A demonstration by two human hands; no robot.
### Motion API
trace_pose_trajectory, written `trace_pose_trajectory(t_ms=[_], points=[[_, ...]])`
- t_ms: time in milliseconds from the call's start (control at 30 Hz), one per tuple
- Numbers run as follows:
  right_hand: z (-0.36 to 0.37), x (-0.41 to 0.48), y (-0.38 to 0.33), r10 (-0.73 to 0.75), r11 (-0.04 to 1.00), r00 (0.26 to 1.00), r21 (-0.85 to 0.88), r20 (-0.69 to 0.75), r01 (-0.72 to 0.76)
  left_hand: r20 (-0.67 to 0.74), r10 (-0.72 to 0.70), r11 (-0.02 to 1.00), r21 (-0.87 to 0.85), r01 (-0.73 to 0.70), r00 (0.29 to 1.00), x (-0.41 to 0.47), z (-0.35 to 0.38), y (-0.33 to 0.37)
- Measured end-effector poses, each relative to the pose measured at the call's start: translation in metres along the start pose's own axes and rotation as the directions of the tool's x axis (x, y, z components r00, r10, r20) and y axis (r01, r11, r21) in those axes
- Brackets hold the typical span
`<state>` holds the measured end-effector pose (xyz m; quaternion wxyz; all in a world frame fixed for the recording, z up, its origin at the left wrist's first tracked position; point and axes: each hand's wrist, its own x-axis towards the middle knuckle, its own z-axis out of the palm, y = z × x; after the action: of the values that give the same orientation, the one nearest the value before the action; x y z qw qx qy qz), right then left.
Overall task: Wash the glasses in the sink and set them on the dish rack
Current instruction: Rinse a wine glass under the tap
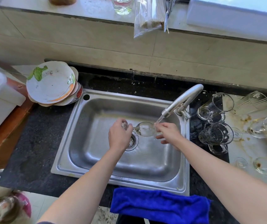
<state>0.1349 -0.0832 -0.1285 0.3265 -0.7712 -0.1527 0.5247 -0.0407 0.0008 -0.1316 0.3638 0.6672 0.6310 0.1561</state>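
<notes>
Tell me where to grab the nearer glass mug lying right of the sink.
Take the glass mug by its handle, coming from the near side. It lies on its side with the handle loop pointing toward the camera, probably an easier hold than the smooth round body.

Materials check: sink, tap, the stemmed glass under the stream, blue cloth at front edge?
Sink: brushed stainless steel by the look, grey satin sheen, soft reflections.
Tap: metal, satin silver, likely steel or plated.
Stemmed glass: clear glass probably, transparent with sharp highlights; clear plastic not excluded.
Blue cloth: plush textile, likely microfibre, matte fuzzy nap.
</notes>
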Motion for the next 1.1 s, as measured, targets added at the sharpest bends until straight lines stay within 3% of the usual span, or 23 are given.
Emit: trace_pose_trajectory(t_ms=[100,167,267,333,400,467,533,600,700,833,967,1100], points=[[0.006,-0.004,-0.002,0.027,0.985,0.998,0.172,0.055,-0.036,-0.08,0.213,0.977,0.013,-0.212,0.974,0.0,-0.006,0.009],[0.009,-0.009,-0.007,0.027,0.962,0.995,0.269,0.092,-0.051,-0.075,0.246,0.969,-0.007,-0.247,0.966,0.003,-0.005,0.005],[0.01,-0.012,-0.011,-0.068,0.958,0.994,0.284,0.083,0.042,0.083,0.041,0.979,-0.203,-0.023,0.996,0.016,0.002,-0.012],[0.01,-0.014,-0.01,-0.221,0.97,0.975,0.112,0.04,0.215,0.3,-0.163,0.907,-0.33,0.263,0.94,0.022,0.011,-0.021],[0.007,-0.014,-0.004,-0.433,0.87,0.9,-0.24,0.049,0.432,0.504,-0.306,0.774,-0.363,0.52,0.808,0.027,0.022,-0.023],[0.002,-0.013,0.004,-0.575,0.665,0.805,-0.491,0.143,0.563,0.614,-0.343,0.72,-0.314,0.619,0.711,0.03,0.031,-0.017],[-0.003,-0.014,0.011,-0.632,0.526,0.741,-0.576,0.227,0.625,0.641,-0.331,0.735,-0.285,0.615,0.693,0.036,0.044,-0.016],[-0.001,-0.015,0.014,-0.602,0.435,0.742,-0.659,0.294,0.614,0.649,-0.313,0.726,-0.307,0.616,0.693,0.041,0.059,-0.013],[0.007,-0.02,0.014,-0.475,0.32,0.806,-0.784,0.353,0.532,0.647,-0.306,0.694,-0.35,0.629,0.698,0.048,0.071,-0.011],[0.003,-0.029,0.019,-0.434,0.316,0.816,-0.783,0.382,0.535,0.578,-0.345,0.694,-0.374,0.616,0.74,0.061,0.07,-0.021],[0.019,-0.023,0.018,-0.462,0.357,0.83,-0.791,0.314,0.497,0.612,-0.303,0.7,-0.377,0.607,0.73,0.055,0.075,-0.014],[0.011,-0.026,0.024,-0.435,0.29,0.793,-0.768,0.427,0.572,0.572,-0.332,0.73,-0.348,0.589,0.75,0.062,0.069,-0.026]])
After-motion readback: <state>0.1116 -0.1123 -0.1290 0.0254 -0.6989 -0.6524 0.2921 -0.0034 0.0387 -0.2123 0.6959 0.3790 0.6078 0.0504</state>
